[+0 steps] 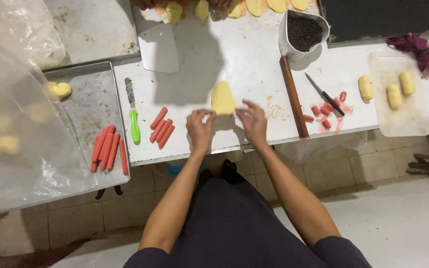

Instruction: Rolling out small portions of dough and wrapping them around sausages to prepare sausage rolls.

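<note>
Dough [223,98], a flattened yellow piece, lies near the front edge of the white counter [254,54], and both hands work at its near end: the left hand [200,126] pinches its lower left corner with curled fingertips, while the right hand [252,120] has its fingers bent at the lower right corner, touching or just beside it (which one is hard to tell). Left of the hands, four sausages [162,127] lie side by side near the front edge, with a green-handled knife [133,114] beyond them. A metal tray [88,101] off the counter's left edge carries more sausages [108,149] and a lump of dough [60,90]. Right of the hands, a wooden rolling pin [293,96] runs from front edge toward a metal cup [300,33] of dark grains at the back. Farther right lie a black-handled knife [323,94], cut sausage bits [326,109] and a white board [405,106] with rolled dough pieces [400,89]. Pale tiles [343,166] face the counter's front; the floor [403,218] is light.
</note>
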